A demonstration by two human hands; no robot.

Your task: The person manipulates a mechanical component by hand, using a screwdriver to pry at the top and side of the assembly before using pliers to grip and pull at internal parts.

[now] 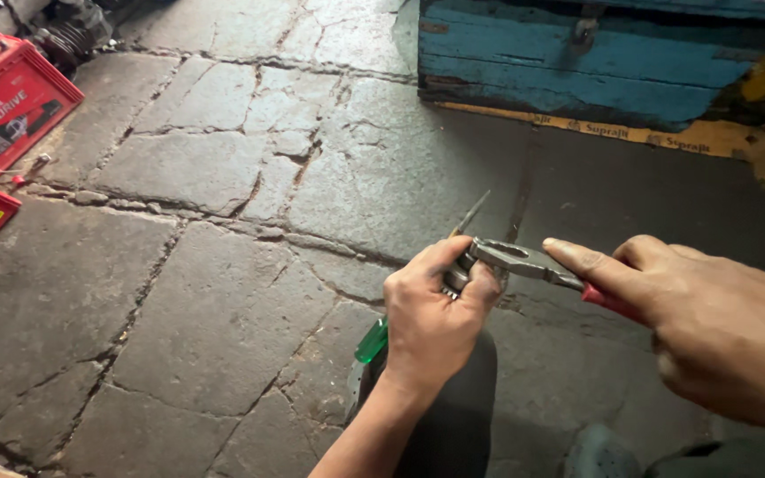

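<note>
The floor (223, 292) is made of big grey stone slabs with cracks between them. It looks dark and dirty. A worn blue wooden box (577, 71) sits at the back. Two red plastic boxes (6, 102) lie at the far left.

The left hand (431, 319) has its fingers curled tight around a small metal part (455, 276) and a screwdriver with a green handle (372, 341). The right hand (710, 327) grips metal pliers with red handles (524, 263), one finger laid straight along them. The pliers' tip touches the small part, low over the floor.

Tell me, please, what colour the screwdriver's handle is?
Green, seen in the head view: the screwdriver handle below the left hand.
</note>
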